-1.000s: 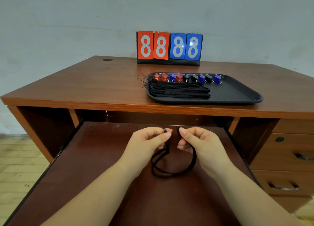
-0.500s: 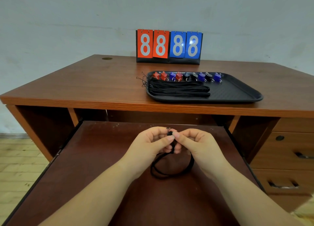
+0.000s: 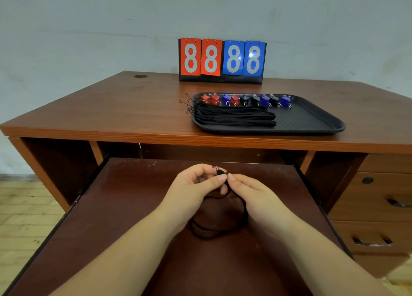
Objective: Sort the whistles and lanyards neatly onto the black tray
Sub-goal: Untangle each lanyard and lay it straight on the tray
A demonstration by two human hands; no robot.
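Black cord is the story here: a black lanyard [image 3: 219,230] hangs in a loop between two hands over the pull-out shelf [image 3: 124,206], just in front of the black tray [image 3: 312,122]. The left hand [image 3: 196,190] pinches the lanyard's top end between thumb and forefinger, and the right hand [image 3: 252,194] meets it fingertip to fingertip, pinching that same end from the other side. The loop's bottom rests on the shelf, below the two wrists.

Up on the counter [image 3: 111,108], the tray sits close to the front edge. Along the tray's far rim runs a row of whistles [image 3: 245,99], red, blue and black. In front of that row, on the tray's left half, lies a bundle of black lanyards [image 3: 234,117], their thin end strings spilling over the tray's left rim onto the counter. Behind the tray stands a flip scoreboard [image 3: 221,60] showing 88 in red and 88 in blue.
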